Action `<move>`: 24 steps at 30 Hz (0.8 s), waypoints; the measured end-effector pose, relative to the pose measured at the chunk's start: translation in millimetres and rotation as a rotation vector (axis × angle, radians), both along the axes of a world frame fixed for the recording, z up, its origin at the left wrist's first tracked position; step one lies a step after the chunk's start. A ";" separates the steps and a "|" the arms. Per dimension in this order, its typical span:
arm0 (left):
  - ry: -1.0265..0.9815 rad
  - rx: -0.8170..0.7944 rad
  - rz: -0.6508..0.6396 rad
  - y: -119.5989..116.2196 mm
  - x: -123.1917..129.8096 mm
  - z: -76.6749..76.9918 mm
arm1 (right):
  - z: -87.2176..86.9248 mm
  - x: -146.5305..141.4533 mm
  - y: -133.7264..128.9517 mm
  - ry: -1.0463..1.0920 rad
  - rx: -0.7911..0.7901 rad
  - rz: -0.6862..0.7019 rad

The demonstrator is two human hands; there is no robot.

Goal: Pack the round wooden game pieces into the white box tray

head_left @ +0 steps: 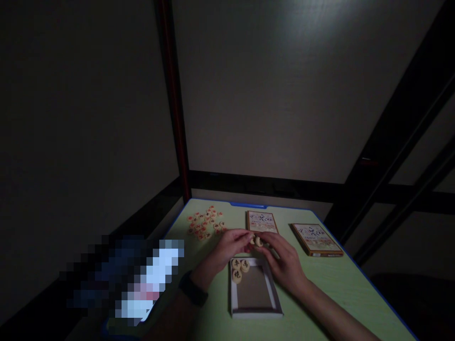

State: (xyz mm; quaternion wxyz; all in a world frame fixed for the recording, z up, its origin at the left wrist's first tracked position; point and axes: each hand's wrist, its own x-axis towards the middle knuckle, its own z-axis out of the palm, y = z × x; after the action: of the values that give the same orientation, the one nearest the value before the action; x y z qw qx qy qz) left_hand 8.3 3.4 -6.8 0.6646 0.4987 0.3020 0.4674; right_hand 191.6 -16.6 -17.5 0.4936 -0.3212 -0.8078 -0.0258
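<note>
Just above the far end of an open shallow box (pixel 232 296), my two hands meet around a few round wooden Chinese chess pieces (pixel 258 242). My left hand (pixel 232 244), with a dark band on its wrist, pinches pieces between thumb and fingers. From the other side, my right hand (pixel 284 258) curls its fingers around pieces too; exactly which piece is in which hand is partly hidden. Three chess pieces with black characters (pixel 237 274) lie in the box's far left corner. Beyond my left hand, several loose chess pieces (pixel 202 222), many with red characters, are scattered on the table.
A printed box lid (pixel 262 219) lies flat behind my hands. At the right edge sits a closed printed chess box (pixel 316 240). A bright, blurred-out screen (pixel 152 279) is at the left. The green table (pixel 341 289) has a blue rim, with walls behind it.
</note>
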 end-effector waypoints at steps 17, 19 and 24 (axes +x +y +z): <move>0.700 0.315 0.392 14.3 -25.1 9.7 | 18.9 -5.4 -31.8 -0.294 -0.334 0.033; 0.978 0.428 0.506 15.5 -31.7 11.1 | 17.8 -10.8 -45.6 -0.416 -0.456 0.035; 1.206 0.501 0.333 9.0 -30.0 5.7 | 5.2 -28.6 -60.2 -0.527 -0.551 -0.045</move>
State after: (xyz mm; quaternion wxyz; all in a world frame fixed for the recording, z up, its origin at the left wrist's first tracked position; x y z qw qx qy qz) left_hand -21.7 12.5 -1.2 0.1627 0.7583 0.5756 0.2592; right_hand 163.0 -76.8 -12.3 0.1635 -0.4421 -0.8763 0.1000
